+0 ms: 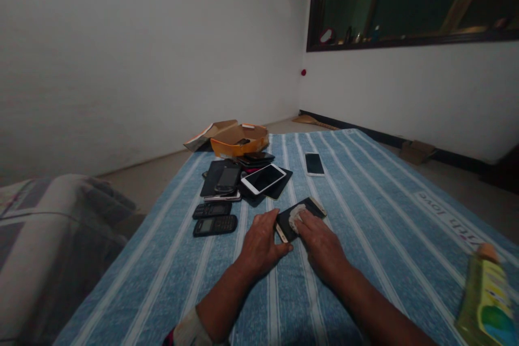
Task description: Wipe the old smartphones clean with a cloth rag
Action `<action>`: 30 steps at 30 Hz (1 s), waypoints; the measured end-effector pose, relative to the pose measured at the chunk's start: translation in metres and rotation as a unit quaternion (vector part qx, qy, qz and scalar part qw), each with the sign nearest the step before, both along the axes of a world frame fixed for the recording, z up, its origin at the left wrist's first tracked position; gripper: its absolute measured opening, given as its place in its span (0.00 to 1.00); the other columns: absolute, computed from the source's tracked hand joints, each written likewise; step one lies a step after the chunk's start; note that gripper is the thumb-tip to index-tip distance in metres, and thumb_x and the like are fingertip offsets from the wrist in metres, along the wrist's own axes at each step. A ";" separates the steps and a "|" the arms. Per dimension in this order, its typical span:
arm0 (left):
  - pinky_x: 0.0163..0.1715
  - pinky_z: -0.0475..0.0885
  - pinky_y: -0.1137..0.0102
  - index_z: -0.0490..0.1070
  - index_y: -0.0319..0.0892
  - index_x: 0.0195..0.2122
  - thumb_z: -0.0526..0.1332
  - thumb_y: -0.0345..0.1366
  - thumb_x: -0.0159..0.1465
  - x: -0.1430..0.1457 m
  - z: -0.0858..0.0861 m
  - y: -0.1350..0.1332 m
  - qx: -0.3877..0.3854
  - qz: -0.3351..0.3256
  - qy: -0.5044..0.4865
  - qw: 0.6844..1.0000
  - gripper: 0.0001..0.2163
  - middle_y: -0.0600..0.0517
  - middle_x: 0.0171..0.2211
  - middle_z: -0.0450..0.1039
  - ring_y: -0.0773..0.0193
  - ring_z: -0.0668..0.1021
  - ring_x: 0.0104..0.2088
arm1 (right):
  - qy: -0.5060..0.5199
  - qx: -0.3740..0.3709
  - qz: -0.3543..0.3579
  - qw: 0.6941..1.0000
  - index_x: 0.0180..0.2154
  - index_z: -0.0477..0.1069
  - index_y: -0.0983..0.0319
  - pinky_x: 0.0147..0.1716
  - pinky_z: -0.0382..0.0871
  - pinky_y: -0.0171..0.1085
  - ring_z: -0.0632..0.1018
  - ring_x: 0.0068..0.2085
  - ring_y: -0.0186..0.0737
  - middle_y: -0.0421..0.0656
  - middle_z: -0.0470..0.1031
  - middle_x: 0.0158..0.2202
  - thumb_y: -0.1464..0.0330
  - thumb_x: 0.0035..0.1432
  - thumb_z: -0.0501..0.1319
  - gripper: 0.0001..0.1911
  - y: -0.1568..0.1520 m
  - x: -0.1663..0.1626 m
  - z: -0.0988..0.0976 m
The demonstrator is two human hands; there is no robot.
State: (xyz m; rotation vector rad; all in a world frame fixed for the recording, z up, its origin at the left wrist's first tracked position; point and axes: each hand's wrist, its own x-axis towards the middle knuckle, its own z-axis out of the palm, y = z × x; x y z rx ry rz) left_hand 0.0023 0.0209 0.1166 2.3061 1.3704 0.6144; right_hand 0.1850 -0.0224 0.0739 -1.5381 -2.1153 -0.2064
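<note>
A smartphone (311, 206) with a dark screen and gold ends lies at a slant on the blue striped cloth (365, 238). My left hand (263, 243) grips its near left end between thumb and fingers. A crumpled whitish wad, perhaps tissue or cloth (295, 217), is pressed onto the screen under the closed fingers of my right hand (319, 240). Left of my hands lie two black keypad phones (214, 225), side by side. Beyond them is a pile of phones, with a white smartphone (264, 178) on top. Another white smartphone (314, 164) lies apart, farther back.
An open orange cardboard box (239, 147) stands behind the pile, at the cloth's far edge. At the front right is a yellow-green bottle (488, 297). A fabric-covered piece of furniture (52, 259) stands on the left. White walls (162, 54) close off the back.
</note>
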 end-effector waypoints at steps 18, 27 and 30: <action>0.52 0.71 0.52 0.61 0.41 0.62 0.67 0.35 0.48 -0.013 -0.002 0.010 0.016 -0.070 0.002 0.997 0.38 0.44 0.51 0.73 0.47 0.74 0.51 | 0.053 0.019 0.173 0.983 0.50 0.74 0.63 0.57 0.69 0.45 0.73 0.59 0.45 0.52 0.75 0.55 0.77 0.62 0.57 0.16 -0.001 -0.029 0.016; 0.51 0.71 0.53 0.62 0.40 0.62 0.65 0.34 0.49 -0.013 -0.003 0.012 0.042 -0.079 0.003 0.996 0.36 0.44 0.49 0.74 0.47 0.75 0.49 | 0.095 -0.040 0.163 0.981 0.48 0.75 0.61 0.56 0.67 0.41 0.73 0.57 0.41 0.49 0.75 0.54 0.81 0.61 0.55 0.18 0.003 -0.039 0.027; 0.52 0.71 0.52 0.62 0.37 0.62 0.64 0.33 0.49 -0.012 -0.002 0.012 0.040 -0.079 -0.001 0.996 0.36 0.42 0.50 0.74 0.47 0.75 0.50 | 0.109 -0.056 0.159 0.980 0.51 0.73 0.60 0.61 0.60 0.48 0.71 0.59 0.41 0.48 0.74 0.55 0.80 0.62 0.55 0.19 0.008 -0.042 0.026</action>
